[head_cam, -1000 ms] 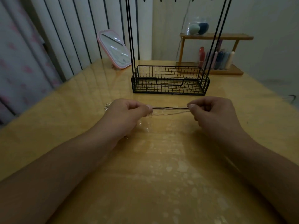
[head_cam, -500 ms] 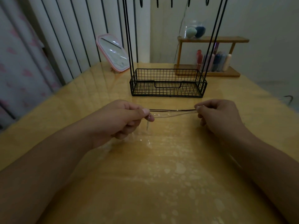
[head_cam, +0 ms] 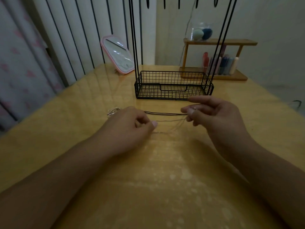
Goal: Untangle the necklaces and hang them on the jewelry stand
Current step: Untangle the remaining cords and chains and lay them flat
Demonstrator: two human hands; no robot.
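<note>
Thin tangled necklaces [head_cam: 166,114] stretch between my two hands just above the wooden table [head_cam: 66,123]: dark cords on the far side, a pale fine chain nearer me. My left hand [head_cam: 130,128] pinches the pale chain's end between thumb and fingers. My right hand [head_cam: 212,116] pinches the other ends, its index finger stretched out above. A small heap of silvery chain [head_cam: 113,111] lies behind my left hand. The black wire jewelry stand [head_cam: 173,85] rises straight ahead, with a basket base, tall rods and hooks [head_cam: 179,3] at the top edge.
A pink-framed mirror [head_cam: 118,54] leans at the back left of the table. A wooden shelf [head_cam: 219,42] at the back right carries a glass jar and several small bottles. Striped curtains hang along the left side.
My right hand has lifted a little and its index finger has straightened. The strands have parted: the dark cords stay taut while the pale chain sags toward my left hand, which moved slightly nearer.
</note>
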